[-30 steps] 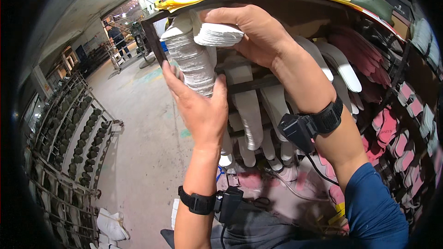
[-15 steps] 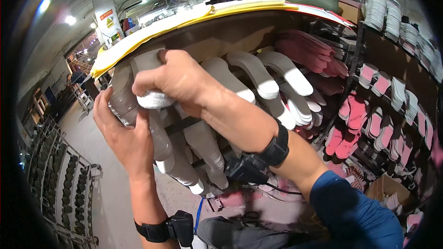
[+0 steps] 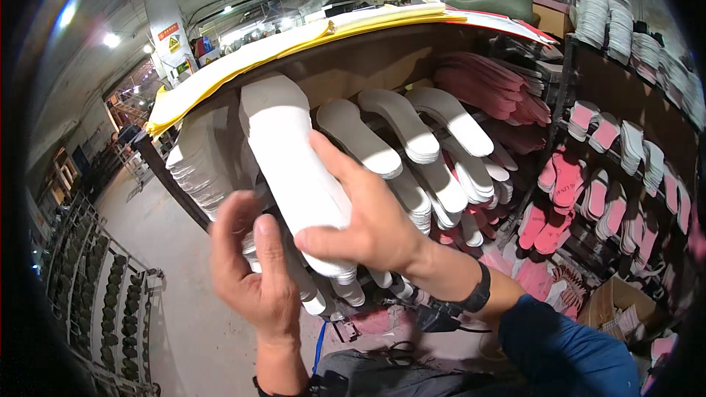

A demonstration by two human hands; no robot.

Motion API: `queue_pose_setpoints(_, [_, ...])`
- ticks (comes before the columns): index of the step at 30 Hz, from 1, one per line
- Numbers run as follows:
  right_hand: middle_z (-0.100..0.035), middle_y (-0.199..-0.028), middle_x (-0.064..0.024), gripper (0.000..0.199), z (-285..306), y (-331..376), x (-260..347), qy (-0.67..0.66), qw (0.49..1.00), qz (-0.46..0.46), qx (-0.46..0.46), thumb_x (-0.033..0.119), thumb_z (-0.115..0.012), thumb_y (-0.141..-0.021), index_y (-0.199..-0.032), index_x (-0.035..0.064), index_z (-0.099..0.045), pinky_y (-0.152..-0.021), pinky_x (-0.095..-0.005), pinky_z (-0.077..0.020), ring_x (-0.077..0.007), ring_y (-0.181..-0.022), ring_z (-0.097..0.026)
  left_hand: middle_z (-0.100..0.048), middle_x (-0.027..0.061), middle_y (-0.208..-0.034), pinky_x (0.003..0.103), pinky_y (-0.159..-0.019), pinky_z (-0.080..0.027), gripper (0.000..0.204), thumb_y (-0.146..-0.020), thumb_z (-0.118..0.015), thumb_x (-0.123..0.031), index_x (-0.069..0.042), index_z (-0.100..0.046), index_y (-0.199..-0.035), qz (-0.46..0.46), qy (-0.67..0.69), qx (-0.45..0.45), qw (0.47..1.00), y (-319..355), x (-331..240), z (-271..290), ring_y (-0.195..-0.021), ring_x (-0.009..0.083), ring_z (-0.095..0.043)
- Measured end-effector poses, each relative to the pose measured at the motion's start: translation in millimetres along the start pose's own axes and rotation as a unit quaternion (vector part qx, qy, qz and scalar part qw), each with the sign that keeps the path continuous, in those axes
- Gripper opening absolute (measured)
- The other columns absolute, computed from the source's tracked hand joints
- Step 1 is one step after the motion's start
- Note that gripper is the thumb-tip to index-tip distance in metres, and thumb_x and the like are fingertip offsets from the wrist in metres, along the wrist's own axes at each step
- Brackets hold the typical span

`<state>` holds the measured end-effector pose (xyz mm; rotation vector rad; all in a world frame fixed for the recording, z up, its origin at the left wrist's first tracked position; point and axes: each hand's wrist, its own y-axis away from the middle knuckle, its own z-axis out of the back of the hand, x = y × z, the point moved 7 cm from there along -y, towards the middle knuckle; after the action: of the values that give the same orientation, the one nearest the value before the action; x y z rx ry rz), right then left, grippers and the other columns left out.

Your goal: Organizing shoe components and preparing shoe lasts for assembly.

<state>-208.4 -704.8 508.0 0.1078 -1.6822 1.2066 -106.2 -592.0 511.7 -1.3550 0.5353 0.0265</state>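
Note:
A stack of white insoles (image 3: pixel 290 158) slants down from the left part of the shelf toward me. My right hand (image 3: pixel 375 224) is closed on its lower right side, with the thumb lying across the top insole. My left hand (image 3: pixel 257 279) is just left of that stack's lower end, its fingers apart and slightly blurred, holding nothing. Beyond it stands a tall stack of white insoles (image 3: pixel 202 165) at the shelf's left end. To the right, more white insoles (image 3: pixel 360 140) lie in overlapping stacks on the rack.
Yellow and white sheets (image 3: pixel 294 44) cover the shelf top. Pink insoles (image 3: pixel 489 88) fill the far right of this shelf. Another rack (image 3: pixel 570 92) with white and pink insoles stands at right, above a cardboard box (image 3: pixel 618 305). Wheeled racks (image 3: pixel 110 287) stand on the left.
My right hand has moved right and down, and the insole stack it grips now lies lengthwise toward me. My left hand has let go of the left stack and moved right and down.

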Motion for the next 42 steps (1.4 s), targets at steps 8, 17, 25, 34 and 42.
queue_pose_setpoints(8, [-0.03, -0.144, -0.0246, 0.102, -1.8, 64.1, -15.0, 0.058, 0.997, -0.014, 0.049, 0.024, -0.071, -0.071, -0.145, -0.0069, -0.009, -0.105, -0.0326, -0.0293, -0.0268, -0.131, -0.035, -0.051, 0.0181, -0.128, 0.04, -0.099, -0.04, 0.058, -0.098, -0.039, -0.039, 0.007, -0.037, -0.133, 0.318, 0.491, 0.233, 0.777, 45.3, 9.2, -61.9, -0.114, 0.0283, -0.052])
queue_pose_setpoints(17, [-0.044, -0.124, -0.0179, 0.091, 6.6, 89.6, -32.3, -0.027, 0.995, -0.094, 0.036, 0.021, -0.072, -0.078, -0.146, -0.0023, -0.016, -0.094, -0.0301, -0.0421, -0.0232, -0.115, -0.048, -0.054, 0.0168, -0.121, 0.035, -0.094, -0.042, 0.051, -0.099, -0.043, -0.035, 0.006, -0.041, -0.129, 0.324, 0.466, 0.235, 0.789, 68.0, 1.9, -68.8, -0.108, 0.0236, -0.055])
queue_pose_setpoints(25, [-0.046, -0.126, -0.0174, 0.087, 7.5, 92.6, -36.7, -0.14, 0.975, -0.17, 0.036, 0.012, -0.071, -0.08, -0.146, -0.0036, -0.016, -0.089, -0.027, -0.0446, -0.0171, -0.107, -0.053, -0.059, 0.0114, -0.107, 0.029, -0.081, -0.047, 0.039, -0.098, -0.048, -0.025, 0.005, -0.049, -0.122, 0.359, 0.488, 0.175, 0.776, 66.3, 6.5, -65.8, -0.092, 0.0155, -0.058])
queue_pose_setpoints(34, [-0.048, -0.13, -0.0193, 0.077, 19.5, 90.8, -39.8, -0.217, 0.965, -0.145, 0.002, 0.004, -0.063, -0.082, -0.144, -0.0053, -0.018, -0.091, -0.0304, -0.0478, -0.0226, -0.111, -0.055, -0.053, 0.0247, -0.119, 0.04, -0.081, -0.054, 0.045, -0.096, -0.042, -0.023, 0.007, -0.037, -0.129, 0.412, 0.483, 0.114, 0.764, 66.0, 14.1, -55.2, -0.097, 0.032, -0.061])
queue_pose_setpoints(42, [-0.05, -0.127, -0.0165, 0.075, 52.5, 56.5, -22.0, -0.027, 0.997, -0.044, -0.055, 0.011, -0.072, -0.074, -0.136, -0.0099, -0.036, -0.095, -0.028, -0.0393, -0.0176, -0.112, -0.051, -0.057, 0.0236, -0.114, 0.033, -0.067, -0.053, 0.045, -0.097, -0.041, -0.026, 0.011, -0.044, -0.122, 0.377, 0.396, 0.131, 0.827, 75.6, 16.8, -29.6, -0.079, 0.0249, -0.064])
